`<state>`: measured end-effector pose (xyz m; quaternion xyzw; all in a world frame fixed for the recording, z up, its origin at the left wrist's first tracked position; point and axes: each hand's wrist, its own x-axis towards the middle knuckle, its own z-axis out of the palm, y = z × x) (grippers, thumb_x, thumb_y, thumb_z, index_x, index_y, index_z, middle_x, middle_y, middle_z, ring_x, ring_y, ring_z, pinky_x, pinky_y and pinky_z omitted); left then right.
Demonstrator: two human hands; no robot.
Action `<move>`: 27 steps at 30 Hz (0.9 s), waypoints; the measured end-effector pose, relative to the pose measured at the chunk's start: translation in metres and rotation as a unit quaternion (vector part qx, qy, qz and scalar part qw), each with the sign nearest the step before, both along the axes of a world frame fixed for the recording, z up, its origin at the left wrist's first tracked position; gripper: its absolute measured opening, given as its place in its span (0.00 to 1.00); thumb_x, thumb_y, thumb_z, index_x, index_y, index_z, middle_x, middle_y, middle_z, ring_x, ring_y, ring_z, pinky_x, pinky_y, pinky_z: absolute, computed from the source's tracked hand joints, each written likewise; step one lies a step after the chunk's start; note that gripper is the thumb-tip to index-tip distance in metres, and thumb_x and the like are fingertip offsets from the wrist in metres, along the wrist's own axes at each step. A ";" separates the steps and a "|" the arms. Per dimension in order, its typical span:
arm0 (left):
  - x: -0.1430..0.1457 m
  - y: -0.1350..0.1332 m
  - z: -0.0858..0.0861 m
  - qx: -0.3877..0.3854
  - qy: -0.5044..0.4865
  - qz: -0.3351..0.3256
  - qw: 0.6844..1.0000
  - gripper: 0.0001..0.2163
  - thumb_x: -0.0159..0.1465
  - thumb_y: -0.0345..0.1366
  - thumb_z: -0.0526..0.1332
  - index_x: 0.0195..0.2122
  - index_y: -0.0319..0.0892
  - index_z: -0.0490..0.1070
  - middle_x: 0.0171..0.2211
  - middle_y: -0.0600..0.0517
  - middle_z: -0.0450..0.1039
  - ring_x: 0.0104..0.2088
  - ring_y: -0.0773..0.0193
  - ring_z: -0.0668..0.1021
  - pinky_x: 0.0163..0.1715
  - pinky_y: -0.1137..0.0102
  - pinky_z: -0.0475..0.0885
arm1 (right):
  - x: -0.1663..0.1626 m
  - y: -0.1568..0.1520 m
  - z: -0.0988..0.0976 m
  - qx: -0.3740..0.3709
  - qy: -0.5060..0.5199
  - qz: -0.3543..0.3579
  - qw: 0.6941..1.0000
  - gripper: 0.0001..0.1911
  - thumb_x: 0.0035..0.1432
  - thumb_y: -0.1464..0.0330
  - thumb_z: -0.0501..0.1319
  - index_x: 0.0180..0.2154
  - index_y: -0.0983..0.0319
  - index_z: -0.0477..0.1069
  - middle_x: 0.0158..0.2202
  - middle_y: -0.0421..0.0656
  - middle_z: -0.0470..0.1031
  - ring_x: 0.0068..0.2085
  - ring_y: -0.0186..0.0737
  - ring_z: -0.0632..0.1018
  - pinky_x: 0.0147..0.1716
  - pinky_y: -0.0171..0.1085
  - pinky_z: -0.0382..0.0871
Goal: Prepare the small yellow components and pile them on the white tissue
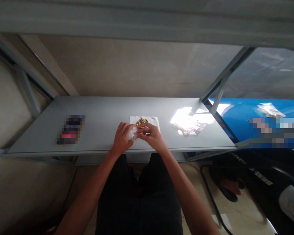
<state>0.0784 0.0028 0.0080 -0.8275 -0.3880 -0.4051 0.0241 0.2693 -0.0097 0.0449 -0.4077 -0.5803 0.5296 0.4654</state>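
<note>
My left hand (122, 137) and my right hand (152, 135) meet at the near edge of a grey shelf table (100, 114). Both have their fingers curled in a pinch on a small clear plastic bag (133, 133). Small gold-coloured pieces (141, 122) show just above my fingers, on a white sheet (152, 121) that lies flat on the table. Whether the gold pieces are inside the bag I cannot tell.
A dark flat blurred-out object (71, 129) lies on the table's left part. A heap of clear plastic bags (189, 125) sits in a sunlit patch to the right. Past the metal upright, a blue surface (247, 111) adjoins. Dark gear lies on the floor at right.
</note>
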 end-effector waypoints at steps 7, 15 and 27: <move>0.002 -0.004 -0.001 -0.006 0.034 -0.019 0.999 0.36 0.63 0.57 0.66 0.66 0.42 0.62 0.52 0.40 0.75 0.50 0.46 0.75 0.56 0.51 0.68 | -0.010 0.003 -0.003 0.081 -0.105 -0.106 0.986 0.06 0.53 0.66 0.63 0.34 0.60 0.75 0.31 0.41 0.78 0.26 0.32 0.69 0.28 0.35 0.65; 0.005 -0.007 -0.001 0.008 0.051 0.019 0.998 0.30 0.68 0.54 0.63 0.64 0.40 0.66 0.48 0.40 0.77 0.49 0.47 0.77 0.54 0.54 0.69 | -0.009 0.002 -0.002 0.102 -0.169 -0.143 0.970 0.08 0.59 0.63 0.63 0.34 0.60 0.78 0.30 0.41 0.78 0.26 0.35 0.70 0.28 0.37 0.63; 0.001 -0.001 -0.004 -0.025 -0.021 0.039 0.999 0.29 0.70 0.52 0.61 0.67 0.42 0.63 0.47 0.42 0.79 0.47 0.51 0.79 0.53 0.56 0.71 | 0.013 0.013 0.000 0.109 -0.139 -0.148 0.973 0.08 0.61 0.63 0.63 0.37 0.61 0.76 0.37 0.44 0.80 0.29 0.34 0.72 0.30 0.36 0.66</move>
